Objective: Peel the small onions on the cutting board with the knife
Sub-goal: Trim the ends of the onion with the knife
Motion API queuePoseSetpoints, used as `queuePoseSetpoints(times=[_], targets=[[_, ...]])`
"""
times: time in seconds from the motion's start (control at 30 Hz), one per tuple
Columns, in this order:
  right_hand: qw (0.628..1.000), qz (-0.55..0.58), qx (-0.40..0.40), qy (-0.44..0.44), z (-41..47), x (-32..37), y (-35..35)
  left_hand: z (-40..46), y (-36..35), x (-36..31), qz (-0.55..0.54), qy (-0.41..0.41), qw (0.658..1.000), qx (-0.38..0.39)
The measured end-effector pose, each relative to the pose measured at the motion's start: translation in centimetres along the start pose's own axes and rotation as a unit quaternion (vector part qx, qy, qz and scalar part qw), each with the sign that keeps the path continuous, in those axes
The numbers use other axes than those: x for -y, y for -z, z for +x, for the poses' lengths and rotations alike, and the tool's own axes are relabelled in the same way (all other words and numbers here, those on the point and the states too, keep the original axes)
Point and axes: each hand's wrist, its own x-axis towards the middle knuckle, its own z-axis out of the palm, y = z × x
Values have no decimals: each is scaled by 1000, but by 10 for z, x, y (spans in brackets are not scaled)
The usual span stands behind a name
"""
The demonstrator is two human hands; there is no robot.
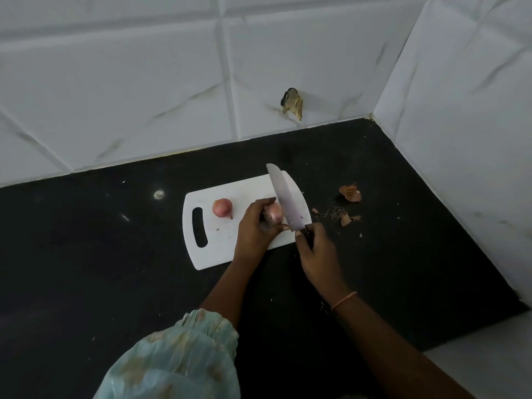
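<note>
A white cutting board [227, 236] lies on the black counter. One small pink onion [222, 208] rests on the board near its handle slot. My left hand [256, 226] grips a second small onion [274, 212] over the board's right part. My right hand [318, 251] holds the dark handle of a knife [286, 197]. Its broad blade points away from me and lies against the right side of the held onion.
Dry onion skins [350, 192] and root scraps [344, 218] lie on the black counter [115, 254] right of the board. White tiled walls meet in a corner at the back right. A damaged patch [292, 103] marks the back wall.
</note>
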Motion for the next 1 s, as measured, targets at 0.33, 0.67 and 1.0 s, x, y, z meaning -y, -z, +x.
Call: queuePoseSetpoints(times=[0.33, 0.67, 1.0], targets=[[998, -53, 33, -18, 10, 7, -2, 2, 10, 4, -13, -2, 1000, 15], [998, -25, -58, -14, 14, 6, -14, 7, 13, 15, -48, 8, 998, 30], [993, -98, -58, 18, 18, 17, -24, 5, 14, 8, -79, 13, 997, 4]])
